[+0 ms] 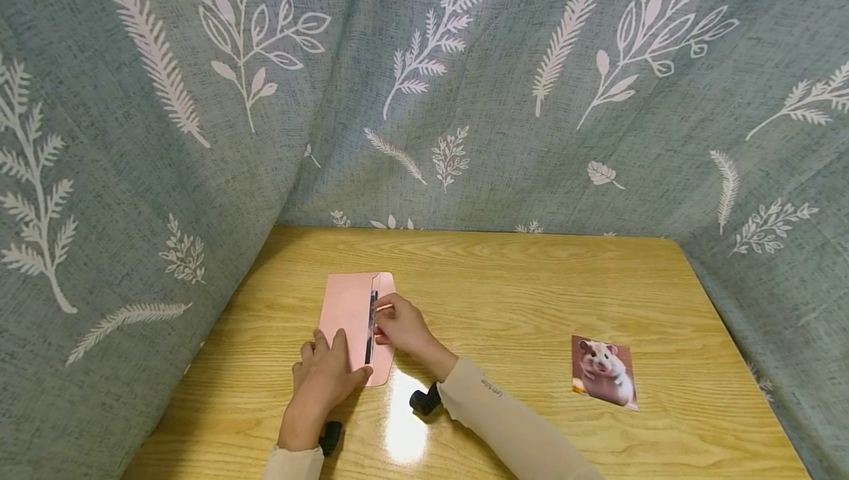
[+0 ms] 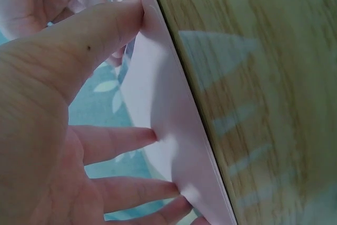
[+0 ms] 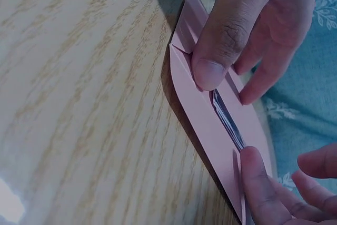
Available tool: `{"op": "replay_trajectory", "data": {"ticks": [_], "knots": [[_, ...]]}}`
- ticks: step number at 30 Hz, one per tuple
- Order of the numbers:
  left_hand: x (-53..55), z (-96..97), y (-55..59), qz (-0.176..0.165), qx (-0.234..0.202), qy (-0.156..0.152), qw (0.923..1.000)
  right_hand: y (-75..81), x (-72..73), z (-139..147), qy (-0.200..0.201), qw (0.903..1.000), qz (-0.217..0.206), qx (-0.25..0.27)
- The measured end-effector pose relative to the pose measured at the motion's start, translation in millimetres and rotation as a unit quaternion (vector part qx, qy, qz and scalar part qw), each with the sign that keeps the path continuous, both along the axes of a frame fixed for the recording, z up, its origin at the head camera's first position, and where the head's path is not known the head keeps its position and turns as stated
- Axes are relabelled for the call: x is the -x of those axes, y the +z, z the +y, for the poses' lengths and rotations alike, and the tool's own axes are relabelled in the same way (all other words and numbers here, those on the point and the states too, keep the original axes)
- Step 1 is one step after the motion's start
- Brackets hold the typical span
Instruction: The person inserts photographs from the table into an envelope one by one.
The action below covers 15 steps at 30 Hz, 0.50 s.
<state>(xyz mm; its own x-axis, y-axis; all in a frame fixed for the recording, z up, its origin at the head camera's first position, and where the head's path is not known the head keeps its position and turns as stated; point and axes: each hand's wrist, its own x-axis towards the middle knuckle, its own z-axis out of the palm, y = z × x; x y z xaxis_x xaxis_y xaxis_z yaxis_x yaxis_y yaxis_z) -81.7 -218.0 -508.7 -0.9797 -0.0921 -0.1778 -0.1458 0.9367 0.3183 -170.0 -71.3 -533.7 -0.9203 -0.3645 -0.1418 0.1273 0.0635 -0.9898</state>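
A pink envelope [image 1: 345,310] lies on the table with its flap toward the right. In its long opening shows a dark, narrow strip of a photo [image 1: 370,332]; layered edges of it [image 3: 227,119] appear in the right wrist view. My left hand [image 1: 325,373] rests on the envelope with fingers spread, its thumb [image 2: 124,17] pressing near one end. At the opening is my right hand [image 1: 404,327], thumb and forefinger bent and spaced apart along the photo's edge. The right thumb [image 3: 254,167] touches that edge. Most of the photo is hidden inside.
To the right, a square hamster picture [image 1: 605,373] lies face up on the wooden table [image 1: 504,296]. A patterned curtain [image 1: 424,133] hangs behind the table and along both sides. Black wrist cameras [image 1: 424,399] sit close above the tabletop.
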Motion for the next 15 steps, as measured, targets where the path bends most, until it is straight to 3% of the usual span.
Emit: {"op": "replay_trajectory", "data": {"ticks": [8,15], "knots": [[0.9,0.2,0.1,-0.001,-0.005,0.003,1.0000,5.6,-1.5,-0.2,0.031,0.9955,0.066,-0.061],[-0.4,-0.3,1.3,0.000,-0.016,0.006,0.9998,6.8,-2.1,0.8,0.028,0.9963,0.056,-0.058]]}}
